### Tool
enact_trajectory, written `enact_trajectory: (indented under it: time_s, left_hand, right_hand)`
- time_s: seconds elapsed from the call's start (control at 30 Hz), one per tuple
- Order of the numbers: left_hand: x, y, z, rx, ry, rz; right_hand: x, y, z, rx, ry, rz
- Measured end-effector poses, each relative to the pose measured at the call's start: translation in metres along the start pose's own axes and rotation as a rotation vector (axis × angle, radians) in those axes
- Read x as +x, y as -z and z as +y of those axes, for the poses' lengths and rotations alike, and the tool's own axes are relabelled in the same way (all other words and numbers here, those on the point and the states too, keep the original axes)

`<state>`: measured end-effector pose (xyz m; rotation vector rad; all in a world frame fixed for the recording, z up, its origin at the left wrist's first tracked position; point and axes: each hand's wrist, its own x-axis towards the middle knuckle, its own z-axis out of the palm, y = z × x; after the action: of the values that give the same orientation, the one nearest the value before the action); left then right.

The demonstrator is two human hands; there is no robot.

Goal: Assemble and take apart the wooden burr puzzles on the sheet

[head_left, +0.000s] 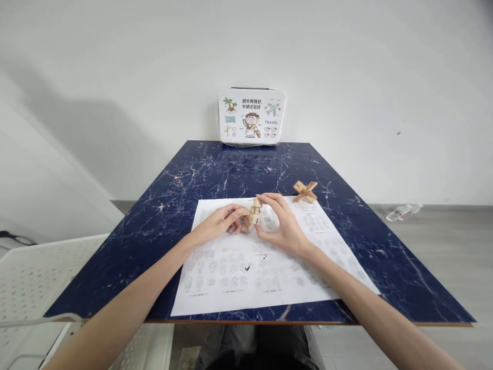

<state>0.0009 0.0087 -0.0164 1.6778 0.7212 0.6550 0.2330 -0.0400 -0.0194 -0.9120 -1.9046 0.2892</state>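
Between both hands, just above the paper sheet (231, 303), is a cluster of small light-wood puzzle pieces (256, 210), one marked with a 3. My right hand (283, 223) pinches an upright piece between thumb above-and-below fingertips on its right side. My left hand (223, 223) has its fingers curled around a piece on the cluster's left side. Some of the pieces are hidden behind the left fingers. Farther right, at the sheet's upper right edge, sits a cross-shaped wooden puzzle (305, 191) with dark numbers on its arms.
The sheet carries printed diagrams and lies on a blue marbled table (154, 216). A white printed box (252, 115) stands at the table's far edge against the wall. White perforated baskets (34, 277) are at the lower left, and a clear plastic item (403, 211) lies on the floor at right.
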Motion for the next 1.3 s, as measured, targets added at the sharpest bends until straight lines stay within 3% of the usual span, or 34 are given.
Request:
enact_trajectory:
  time_s: [0.23,0.4,0.87,1.07,1.3]
  left_hand:
    - [-0.001,-0.002,0.005,0.01,-0.011,-0.023]
    - [-0.002,-0.006,0.01,0.034,0.009,0.0]
    - [-0.003,-0.03,0.02,0.109,-0.038,0.282]
    - [-0.002,-0.035,0.02,-0.043,-0.009,0.273]
    - [-0.002,-0.036,0.018,-0.046,0.003,0.281]
  right_hand:
    - [-0.004,-0.002,0.002,-0.014,0.053,-0.068]
    - [-0.005,-0.004,0.002,0.026,-0.01,-0.09]
    - [-0.005,-0.009,-0.004,-0.062,0.008,0.0]
    - [-0.006,-0.012,-0.007,-0.077,0.005,0.02]
    - [-0.006,-0.013,-0.006,-0.074,-0.021,0.029]
